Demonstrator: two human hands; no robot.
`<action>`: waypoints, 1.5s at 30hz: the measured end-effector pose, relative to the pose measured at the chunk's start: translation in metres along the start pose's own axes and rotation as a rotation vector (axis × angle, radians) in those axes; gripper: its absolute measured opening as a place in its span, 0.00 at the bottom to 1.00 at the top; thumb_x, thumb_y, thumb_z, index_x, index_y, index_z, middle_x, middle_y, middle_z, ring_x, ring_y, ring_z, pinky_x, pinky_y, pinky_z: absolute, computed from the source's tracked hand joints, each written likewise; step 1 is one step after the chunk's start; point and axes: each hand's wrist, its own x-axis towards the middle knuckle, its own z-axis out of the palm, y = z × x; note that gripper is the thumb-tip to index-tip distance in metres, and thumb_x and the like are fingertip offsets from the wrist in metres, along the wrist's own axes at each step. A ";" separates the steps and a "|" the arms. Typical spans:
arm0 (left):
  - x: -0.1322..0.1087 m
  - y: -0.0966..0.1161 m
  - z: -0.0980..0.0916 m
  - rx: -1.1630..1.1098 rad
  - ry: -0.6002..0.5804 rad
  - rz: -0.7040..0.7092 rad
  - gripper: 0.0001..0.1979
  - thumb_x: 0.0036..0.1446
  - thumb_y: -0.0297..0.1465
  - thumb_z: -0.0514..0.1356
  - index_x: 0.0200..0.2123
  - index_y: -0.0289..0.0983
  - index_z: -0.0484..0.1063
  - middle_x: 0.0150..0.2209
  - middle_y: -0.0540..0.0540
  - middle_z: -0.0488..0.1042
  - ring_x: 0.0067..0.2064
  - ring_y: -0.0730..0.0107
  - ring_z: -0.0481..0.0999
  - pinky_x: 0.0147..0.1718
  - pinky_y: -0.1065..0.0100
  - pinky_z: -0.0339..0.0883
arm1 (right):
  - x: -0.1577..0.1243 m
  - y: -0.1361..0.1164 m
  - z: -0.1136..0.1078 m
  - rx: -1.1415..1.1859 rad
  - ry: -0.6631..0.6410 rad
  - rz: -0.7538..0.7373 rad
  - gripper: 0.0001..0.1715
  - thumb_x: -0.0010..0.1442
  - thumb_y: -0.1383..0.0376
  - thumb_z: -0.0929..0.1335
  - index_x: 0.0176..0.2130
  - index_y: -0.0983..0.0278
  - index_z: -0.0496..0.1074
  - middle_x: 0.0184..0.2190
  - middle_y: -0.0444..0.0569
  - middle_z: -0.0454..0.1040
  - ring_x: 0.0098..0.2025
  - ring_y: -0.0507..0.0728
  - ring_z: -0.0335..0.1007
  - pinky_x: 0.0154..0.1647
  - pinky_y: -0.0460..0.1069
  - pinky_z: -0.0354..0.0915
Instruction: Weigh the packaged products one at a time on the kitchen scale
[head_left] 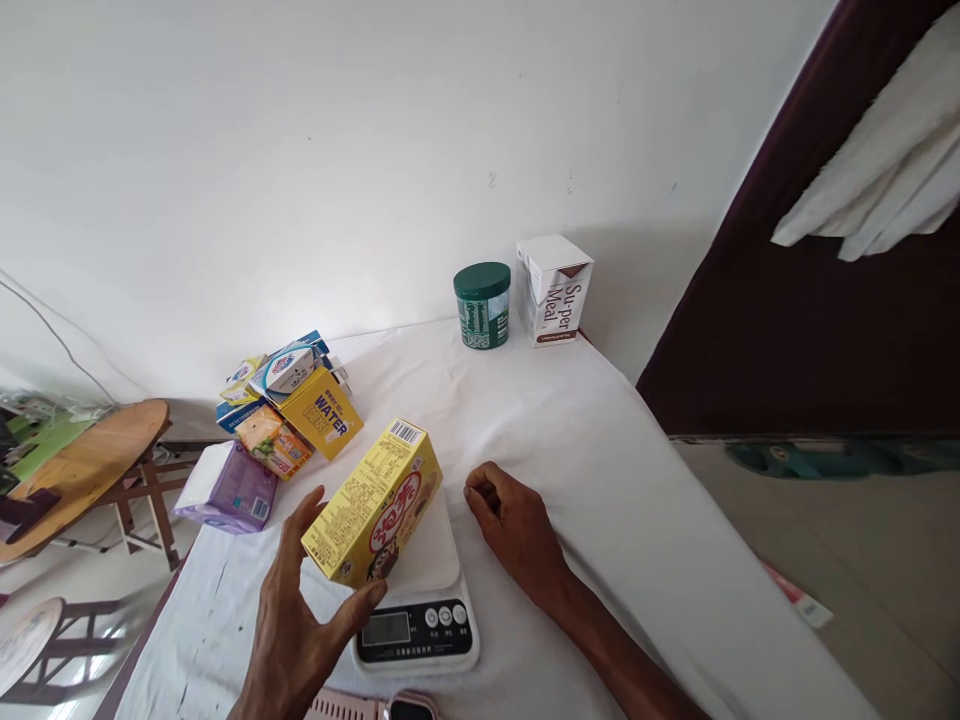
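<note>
White cloth [600,450] covers the table in front of me, with a plain white wall behind it. My left hand [300,610] grips a yellow box [375,505], thumb under its lower end and fingers up its left side. The box is tilted, barcode end raised and away from me, and it hangs over the white platform of a kitchen scale [420,600]. I cannot tell whether its bottom corner touches the platform. The scale's dark panel with display and buttons faces me, just right of my thumb.

My right hand [510,520] lies on the cloth just beside the scale's right edge, fingers curled in, holding nothing.

At the near edge, below the scale, a pink thing [352,705] is partly cut off. Further left lies a purple pack [232,488], and behind it a loose pile of cartons [281,395] with a yellow one marked WATER [322,412] on the right. At the far end of the table, near the wall, a green jar [482,305] stands upright just beside a white box marked Su-per Meal [555,290].

Off the table on the left is a round wooden table [82,465]. On the right is a dark door [787,330] with pale fabric [877,190] hanging over it.
</note>
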 end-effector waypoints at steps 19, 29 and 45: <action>-0.014 -0.053 -0.065 0.292 0.438 -0.250 0.33 0.48 0.57 0.66 0.48 0.38 0.78 0.45 0.41 0.81 0.36 0.53 0.83 0.35 0.56 0.79 | 0.000 0.001 0.000 -0.007 -0.048 0.032 0.11 0.63 0.58 0.63 0.32 0.59 0.67 0.25 0.42 0.71 0.27 0.54 0.65 0.30 0.49 0.60; 0.009 -0.086 -0.035 0.296 0.409 -0.206 0.26 0.53 0.55 0.63 0.40 0.38 0.73 0.43 0.44 0.78 0.30 0.61 0.80 0.28 0.60 0.74 | 0.000 -0.002 -0.001 0.000 -0.050 0.024 0.11 0.63 0.58 0.62 0.32 0.59 0.67 0.26 0.42 0.70 0.28 0.54 0.66 0.31 0.48 0.61; 0.055 0.029 -0.003 0.207 0.516 0.433 0.44 0.52 0.41 0.70 0.68 0.39 0.56 0.62 0.34 0.60 0.53 0.51 0.70 0.47 0.51 0.70 | -0.002 0.006 0.004 0.038 0.013 -0.044 0.09 0.63 0.63 0.61 0.30 0.59 0.61 0.24 0.40 0.65 0.26 0.53 0.60 0.31 0.48 0.57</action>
